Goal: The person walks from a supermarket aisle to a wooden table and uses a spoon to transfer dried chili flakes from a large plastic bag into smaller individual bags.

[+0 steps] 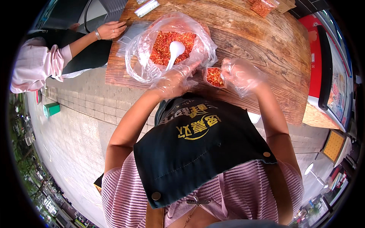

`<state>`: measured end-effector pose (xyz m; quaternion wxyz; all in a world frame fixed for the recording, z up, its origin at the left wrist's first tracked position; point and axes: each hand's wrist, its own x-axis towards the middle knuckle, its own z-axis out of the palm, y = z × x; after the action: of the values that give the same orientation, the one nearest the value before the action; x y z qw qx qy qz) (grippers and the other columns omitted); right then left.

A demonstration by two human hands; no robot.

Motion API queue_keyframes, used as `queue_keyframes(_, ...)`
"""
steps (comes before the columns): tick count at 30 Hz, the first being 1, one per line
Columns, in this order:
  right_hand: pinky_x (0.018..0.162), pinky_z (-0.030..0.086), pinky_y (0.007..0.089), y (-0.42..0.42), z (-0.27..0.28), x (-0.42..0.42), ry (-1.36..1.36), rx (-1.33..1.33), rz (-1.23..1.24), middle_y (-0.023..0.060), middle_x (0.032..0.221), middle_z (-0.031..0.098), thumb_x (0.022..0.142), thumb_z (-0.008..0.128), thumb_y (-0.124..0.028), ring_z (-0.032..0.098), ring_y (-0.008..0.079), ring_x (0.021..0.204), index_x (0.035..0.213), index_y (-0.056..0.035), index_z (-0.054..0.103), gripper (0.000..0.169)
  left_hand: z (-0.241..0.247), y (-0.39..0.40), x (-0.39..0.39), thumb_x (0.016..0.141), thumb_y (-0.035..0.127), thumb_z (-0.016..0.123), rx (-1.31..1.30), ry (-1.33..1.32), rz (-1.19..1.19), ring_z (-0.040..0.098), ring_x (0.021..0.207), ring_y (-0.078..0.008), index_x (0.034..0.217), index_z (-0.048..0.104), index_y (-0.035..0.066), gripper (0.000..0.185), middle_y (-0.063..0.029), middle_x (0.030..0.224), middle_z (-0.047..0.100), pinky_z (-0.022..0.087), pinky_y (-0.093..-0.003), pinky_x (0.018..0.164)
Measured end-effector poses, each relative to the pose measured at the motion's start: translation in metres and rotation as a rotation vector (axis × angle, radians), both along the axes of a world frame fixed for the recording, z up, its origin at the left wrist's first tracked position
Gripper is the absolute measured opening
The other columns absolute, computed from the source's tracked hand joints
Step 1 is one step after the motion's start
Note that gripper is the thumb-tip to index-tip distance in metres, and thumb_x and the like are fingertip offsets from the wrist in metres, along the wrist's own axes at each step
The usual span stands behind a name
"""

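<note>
A large clear plastic bag [209,47] stands wide open on the wooden table [273,54], with red and yellow chili flakes [162,42] inside. A white plastic spoon [177,48] lies on the flakes, its handle pointing towards me. My left hand [174,79], in a clear plastic glove, is at the near rim of the bag, by the spoon's handle; its grip is unclear. A small clear bag of chili flakes [215,77] stands at the table's near edge. My right hand [242,72], also gloved, pinches this small bag's right side.
At the left, a co-worker's bare hand [111,30] rests at the table's edge near flat clear bags [129,35]. A stack of zip bags [146,8] lies at the far edge. Filled bags of flakes [263,8] lie far right, and a red freezer [313,57] stands beyond the table's right edge.
</note>
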<state>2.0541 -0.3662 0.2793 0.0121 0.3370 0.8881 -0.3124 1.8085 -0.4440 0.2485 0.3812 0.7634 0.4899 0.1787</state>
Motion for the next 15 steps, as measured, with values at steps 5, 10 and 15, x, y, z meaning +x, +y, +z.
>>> queue_keyframes(5,0.064,0.042,0.0434,0.008,-0.008,-0.002,0.072,0.137,0.081,0.0116,0.075,0.054,0.081,0.050,-0.022,0.054,0.0329,0.073,0.076,-0.0060,0.051,0.017,-0.017,0.015,0.033,0.066,0.011,0.075,-0.109,-0.260,-0.059,0.044,0.117,-0.0257,0.134,0.034,0.009,0.079,-0.0148,0.127,0.046,0.035,-0.0340,0.099)
queue_keyframes(10,0.070,0.046,0.0358,-0.003,0.013,0.015,0.206,-0.164,-0.234,0.0084,0.091,0.058,0.070,0.069,-0.017,0.057,0.0253,0.080,0.100,-0.0090,0.054,0.034,-0.037,0.019,0.042,0.070,0.007,0.073,-0.342,-0.589,-0.036,0.049,0.111,-0.0163,0.127,0.043,0.007,0.065,-0.0076,0.123,0.051,0.039,-0.0309,0.095)
queue_keyframes(15,0.075,0.047,0.0298,-0.047,-0.032,0.031,0.343,-0.188,-0.438,0.0077,0.098,0.058,0.065,0.076,-0.010,0.057,0.0172,0.082,0.116,-0.0089,0.052,0.056,-0.040,0.021,0.049,0.067,0.015,0.076,-0.290,-0.534,0.079,0.057,0.097,-0.0148,0.109,0.058,0.005,0.047,-0.0076,0.104,0.062,0.044,-0.0299,0.087)
